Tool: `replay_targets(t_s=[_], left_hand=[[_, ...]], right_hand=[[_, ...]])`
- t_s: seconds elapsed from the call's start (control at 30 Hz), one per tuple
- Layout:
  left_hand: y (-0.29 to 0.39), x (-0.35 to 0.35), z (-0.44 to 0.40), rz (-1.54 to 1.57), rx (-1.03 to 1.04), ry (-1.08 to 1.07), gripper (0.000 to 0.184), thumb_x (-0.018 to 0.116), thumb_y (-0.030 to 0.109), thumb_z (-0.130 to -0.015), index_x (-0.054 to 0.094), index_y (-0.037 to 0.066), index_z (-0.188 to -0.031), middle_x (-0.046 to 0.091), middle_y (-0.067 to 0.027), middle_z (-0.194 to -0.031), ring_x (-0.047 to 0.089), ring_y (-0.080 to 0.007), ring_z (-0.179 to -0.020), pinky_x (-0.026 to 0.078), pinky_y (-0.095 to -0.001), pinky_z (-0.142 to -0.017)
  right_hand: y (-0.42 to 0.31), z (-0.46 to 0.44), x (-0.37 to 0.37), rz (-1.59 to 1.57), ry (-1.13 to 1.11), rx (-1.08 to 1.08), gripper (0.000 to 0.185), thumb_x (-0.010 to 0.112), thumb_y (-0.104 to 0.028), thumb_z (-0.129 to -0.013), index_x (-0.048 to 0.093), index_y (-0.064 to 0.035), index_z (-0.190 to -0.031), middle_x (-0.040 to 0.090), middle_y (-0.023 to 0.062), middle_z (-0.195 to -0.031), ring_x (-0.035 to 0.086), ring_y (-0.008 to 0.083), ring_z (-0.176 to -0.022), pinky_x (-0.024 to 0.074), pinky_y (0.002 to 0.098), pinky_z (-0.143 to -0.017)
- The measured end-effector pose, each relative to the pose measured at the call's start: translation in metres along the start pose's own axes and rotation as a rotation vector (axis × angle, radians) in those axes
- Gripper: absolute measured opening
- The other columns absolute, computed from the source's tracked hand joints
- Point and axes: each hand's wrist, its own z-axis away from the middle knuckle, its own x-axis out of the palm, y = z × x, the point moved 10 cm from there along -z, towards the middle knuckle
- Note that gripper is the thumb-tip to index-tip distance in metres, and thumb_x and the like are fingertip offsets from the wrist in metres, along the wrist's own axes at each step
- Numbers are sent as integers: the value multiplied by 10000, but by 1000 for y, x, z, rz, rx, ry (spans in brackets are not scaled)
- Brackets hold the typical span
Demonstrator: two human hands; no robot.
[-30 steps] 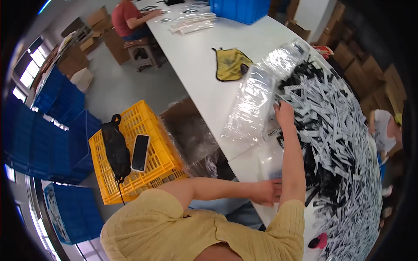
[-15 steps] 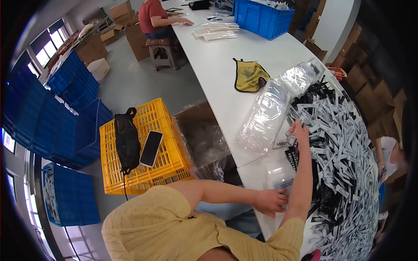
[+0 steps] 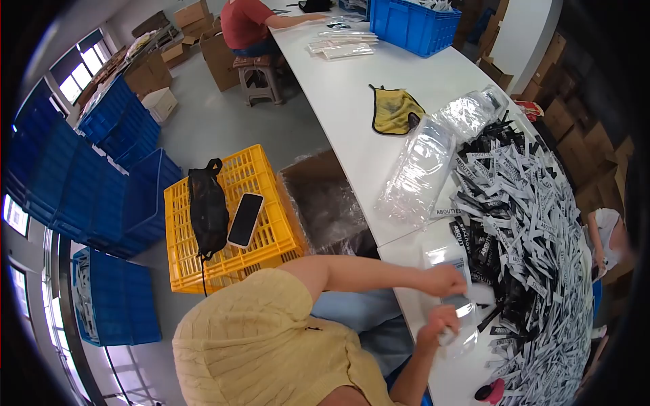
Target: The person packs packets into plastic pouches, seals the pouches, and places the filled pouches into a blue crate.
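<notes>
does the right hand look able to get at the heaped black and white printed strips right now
Probably yes: the right hand is near the heaped black and white printed strips on the same white table, and only low, clear plastic film seems to lie between.

Daylight is streaming through the windows [image 3: 72, 86] at left, bleaching them white. Fairly even light is covering the counter [image 3: 332, 98], while the clear plastic sleeves [image 3: 420, 169] are throwing harsh glare. Cartons [image 3: 601, 145] at right are sinking into dimness; fingers [image 3: 448, 314] are looking soft. Wide-angle distortion is bending straight edges, and the corners are blackening.
</notes>
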Motion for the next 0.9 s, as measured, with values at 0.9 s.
replay_targets(t_s=[0.9], left_hand=[[122,-40,34,-351,658,227,341,594,81,-690,602,118,-1029,451,-62,-667,499,-265,-660,411,-366,-616]], right_hand=[[78,62,-96,25,662,740,281,469,-237,-922,442,-57,-709,400,-18,-585,387,55,-480,286,200,-404]])
